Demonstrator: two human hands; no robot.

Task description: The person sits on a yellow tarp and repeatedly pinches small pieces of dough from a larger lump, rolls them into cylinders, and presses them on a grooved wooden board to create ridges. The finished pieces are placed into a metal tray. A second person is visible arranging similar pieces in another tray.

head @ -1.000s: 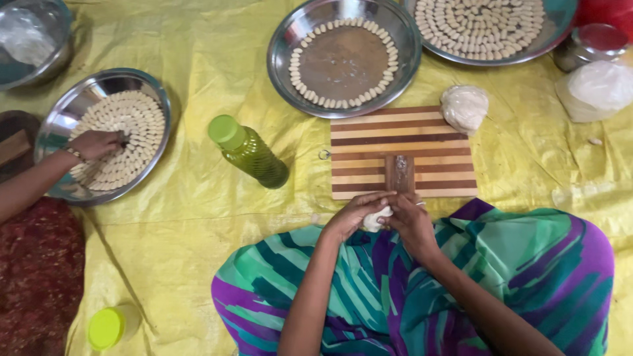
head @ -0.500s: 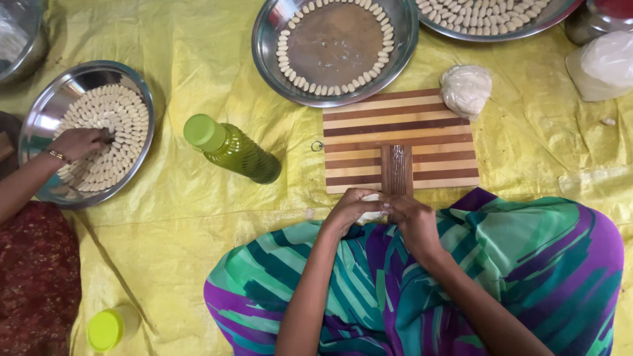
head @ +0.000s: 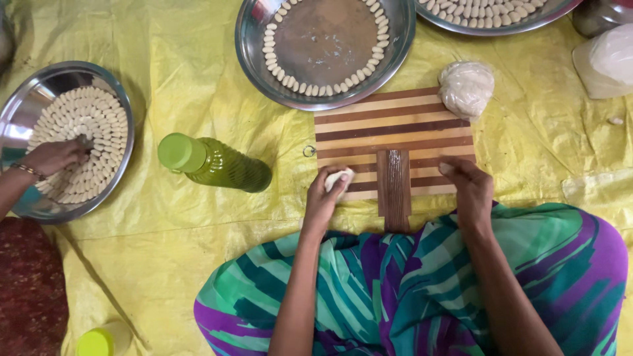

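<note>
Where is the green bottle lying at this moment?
In the head view, the green bottle lies on its side on the yellow sheet, left of the striped board, right of the steel plate.

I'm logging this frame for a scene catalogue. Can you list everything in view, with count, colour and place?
Striped board: 1, brown and tan, centre.
Ridged paddle: 1, dark brown, on the board's near edge.
Dough lump: 1, off-white, board's far right corner.
Metal trays: 3, silver, holding shaped pieces; two top, one left.
Bottle: 1, green, lying left of board.
Sheet: 1, yellow, underneath.
Other person's hand: 1, in left tray.
Left hand: holds small dough piece.
Right hand: on board.
</note>
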